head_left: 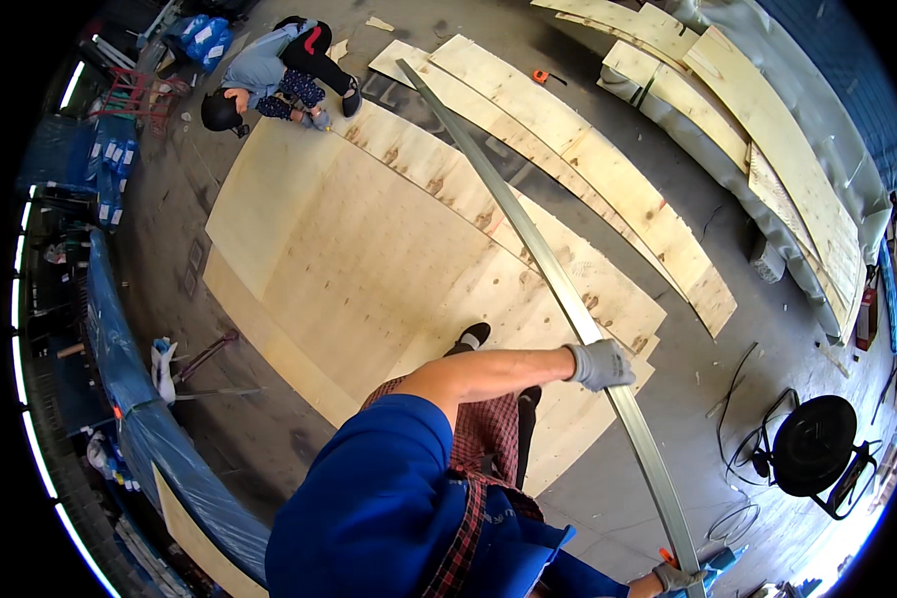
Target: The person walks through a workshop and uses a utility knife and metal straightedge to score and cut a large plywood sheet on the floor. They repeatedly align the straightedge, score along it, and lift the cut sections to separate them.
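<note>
A long, straight metal bar point(538, 244) slants across the view from the far middle to the near right. My left hand point(603, 366), in a grey glove, is wrapped round it partway along. Close to the bar's near end, my right hand point(676, 578), gloved too, grips it at the lower edge of the view. Something small and orange point(667, 556) shows beside that hand; I cannot make out what it is. Beneath the bar lie large pale plywood sheets point(339, 239), with knotty plywood strips point(424, 164) along their far side. My shoe point(476, 334) rests on the plywood.
A crouching person point(279, 75) has gloved hands at the sheets' far left edge. Long plywood strips point(578, 149) lie beyond the bar, with an orange tape measure point(541, 77) near them. A plywood stack point(767, 140) stands far right, a black stool point(814, 446) and cables point(738, 419) near right.
</note>
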The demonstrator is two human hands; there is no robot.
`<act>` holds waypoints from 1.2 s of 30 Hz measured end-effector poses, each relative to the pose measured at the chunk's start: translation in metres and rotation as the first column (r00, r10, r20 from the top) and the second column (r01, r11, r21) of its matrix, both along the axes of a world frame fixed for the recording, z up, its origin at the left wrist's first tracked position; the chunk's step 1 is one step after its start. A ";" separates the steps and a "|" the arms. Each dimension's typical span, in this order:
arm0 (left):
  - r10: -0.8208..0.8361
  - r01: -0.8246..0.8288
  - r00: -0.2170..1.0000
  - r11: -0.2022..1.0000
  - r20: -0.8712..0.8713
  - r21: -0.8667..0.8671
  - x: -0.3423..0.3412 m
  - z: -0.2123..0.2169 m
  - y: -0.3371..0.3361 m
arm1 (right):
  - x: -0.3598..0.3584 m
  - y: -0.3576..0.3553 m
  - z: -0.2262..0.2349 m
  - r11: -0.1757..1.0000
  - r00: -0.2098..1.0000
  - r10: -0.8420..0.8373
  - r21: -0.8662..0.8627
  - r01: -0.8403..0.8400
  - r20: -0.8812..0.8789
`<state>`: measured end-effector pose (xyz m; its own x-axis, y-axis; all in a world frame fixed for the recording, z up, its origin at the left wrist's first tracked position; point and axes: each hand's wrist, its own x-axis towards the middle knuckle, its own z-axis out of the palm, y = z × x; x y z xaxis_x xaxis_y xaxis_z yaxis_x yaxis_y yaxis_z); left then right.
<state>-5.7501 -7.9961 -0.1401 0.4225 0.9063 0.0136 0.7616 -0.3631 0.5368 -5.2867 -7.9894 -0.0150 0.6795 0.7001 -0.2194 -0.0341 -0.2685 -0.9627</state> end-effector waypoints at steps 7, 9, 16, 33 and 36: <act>-0.089 0.081 0.981 0.995 0.171 0.052 0.190 0.058 -0.001 | 0.104 -0.022 0.040 1.000 0.999 0.002 -0.026 0.000 0.043; -0.092 0.071 0.968 0.993 0.233 0.096 0.253 0.074 -0.005 | 0.131 -0.023 0.048 0.999 0.999 0.014 -0.032 -0.013 0.041; -0.193 0.178 0.882 0.981 0.430 0.075 0.409 0.160 -0.040 | 0.195 -0.021 0.071 0.997 0.999 0.044 -0.066 -0.041 0.033; 0.061 0.004 0.973 0.960 0.223 -0.279 0.263 0.053 -0.169 | 0.151 -0.028 0.027 0.899 0.968 0.252 -0.367 -0.240 -0.014; 0.165 -0.092 0.976 0.902 0.141 -0.422 0.189 0.005 -0.194 | 0.121 -0.029 -0.006 0.830 0.949 0.310 -0.473 -0.295 -0.048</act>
<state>-5.5609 -8.1896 -0.1348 0.3265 0.8926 -0.3109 0.6711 0.0127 0.7412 -5.1656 -8.0185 -0.0211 0.4622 0.6906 -0.5563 0.1500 -0.6792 -0.7185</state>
